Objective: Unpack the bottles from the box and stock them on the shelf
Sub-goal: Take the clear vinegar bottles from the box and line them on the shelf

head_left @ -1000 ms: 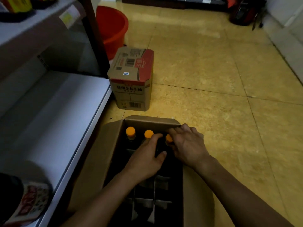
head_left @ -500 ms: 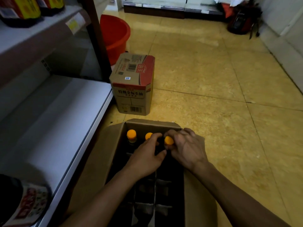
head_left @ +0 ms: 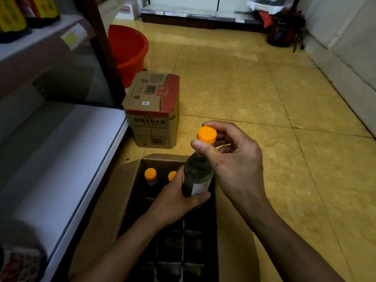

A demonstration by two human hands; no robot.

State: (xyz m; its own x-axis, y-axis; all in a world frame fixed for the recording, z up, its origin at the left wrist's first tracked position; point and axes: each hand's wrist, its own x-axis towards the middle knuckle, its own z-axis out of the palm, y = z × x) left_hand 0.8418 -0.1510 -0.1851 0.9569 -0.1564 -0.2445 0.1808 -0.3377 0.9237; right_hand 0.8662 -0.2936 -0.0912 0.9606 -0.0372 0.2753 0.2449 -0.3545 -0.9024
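The bottle [head_left: 197, 176] hangs above the open box [head_left: 105, 200], right hand [head_left: 234, 159] pinching its orange cap [head_left: 206, 134], left hand [head_left: 175, 200] wrapped round the body. The glass looks slick, perhaps; a loosened grip drops it onto the two bottles [head_left: 150, 177] below.

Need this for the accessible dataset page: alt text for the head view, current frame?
Two bare hands lift an orange-capped bottle out of an open cardboard box on a tiled floor: right hand at the neck, left hand around the body. Two more bottles stand in the box, beside an empty white shelf.
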